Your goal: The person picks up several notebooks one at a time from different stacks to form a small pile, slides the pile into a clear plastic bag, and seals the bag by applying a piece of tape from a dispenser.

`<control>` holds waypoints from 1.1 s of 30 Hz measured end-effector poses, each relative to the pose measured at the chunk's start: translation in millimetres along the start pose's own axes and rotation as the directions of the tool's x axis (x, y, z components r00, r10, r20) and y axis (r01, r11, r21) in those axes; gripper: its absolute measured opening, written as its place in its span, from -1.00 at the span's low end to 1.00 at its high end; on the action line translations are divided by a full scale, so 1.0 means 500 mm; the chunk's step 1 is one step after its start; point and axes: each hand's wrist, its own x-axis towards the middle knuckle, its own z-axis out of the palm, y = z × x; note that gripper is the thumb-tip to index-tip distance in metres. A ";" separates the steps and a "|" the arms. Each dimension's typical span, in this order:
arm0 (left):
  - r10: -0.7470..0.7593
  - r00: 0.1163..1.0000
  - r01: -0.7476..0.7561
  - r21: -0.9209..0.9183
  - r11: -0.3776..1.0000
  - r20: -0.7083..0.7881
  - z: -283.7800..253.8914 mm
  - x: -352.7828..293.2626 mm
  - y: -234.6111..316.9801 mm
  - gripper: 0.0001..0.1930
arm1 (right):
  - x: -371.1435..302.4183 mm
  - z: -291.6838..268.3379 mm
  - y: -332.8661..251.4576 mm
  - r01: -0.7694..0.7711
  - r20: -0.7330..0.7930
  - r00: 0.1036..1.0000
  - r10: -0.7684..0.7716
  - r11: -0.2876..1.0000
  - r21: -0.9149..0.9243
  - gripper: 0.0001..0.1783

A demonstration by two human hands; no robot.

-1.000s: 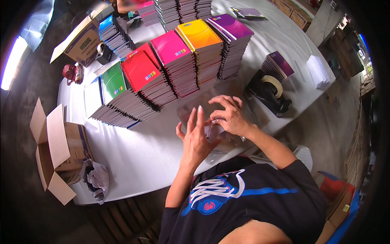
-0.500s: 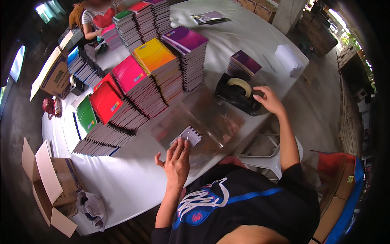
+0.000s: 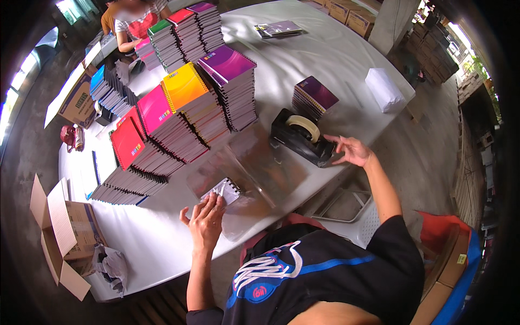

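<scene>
From here I see the left hand (image 3: pixel 206 223), fingers loose, on a notebook (image 3: pixel 231 190). The right hand (image 3: pixel 355 152) meets the tape dispenser (image 3: pixel 295 144); its grip I can't tell.

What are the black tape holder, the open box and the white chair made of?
The black tape holder looks like hard, slightly shiny plastic: it's dark and smoothly moulded. The open box seems to be matte cardboard, because it's brown with stiff folding flaps. The white chair is probably plastic, with its pale seat full of little holes, though painted metal is possible.

Lettering (image 3: pixel 136 149) — red notebook (image 3: pixel 125 138), brown carton (image 3: pixel 77 110)
</scene>
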 end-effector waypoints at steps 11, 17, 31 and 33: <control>-0.032 0.999 0.032 -0.060 0.998 0.005 -0.006 0.005 0.014 -0.62 | -0.024 -0.082 0.076 0.132 -0.041 0.975 -0.220 0.712 -0.690 -0.74; 0.018 0.997 -0.026 -0.101 0.995 -0.078 0.015 -0.011 -0.008 -0.57 | -0.064 -0.004 0.057 -0.122 -0.096 0.605 -0.790 0.028 -0.992 -0.84; 0.079 0.966 -0.182 -0.433 0.883 -0.245 0.060 -0.011 -0.064 -0.14 | 0.095 0.694 0.158 0.163 -0.064 0.984 -0.164 0.986 -0.017 -0.55; 0.079 0.963 -0.192 -0.450 0.872 -0.257 0.064 -0.013 -0.065 -0.19 | 0.110 0.707 0.189 0.113 -0.198 0.973 -0.119 0.993 -0.037 -0.55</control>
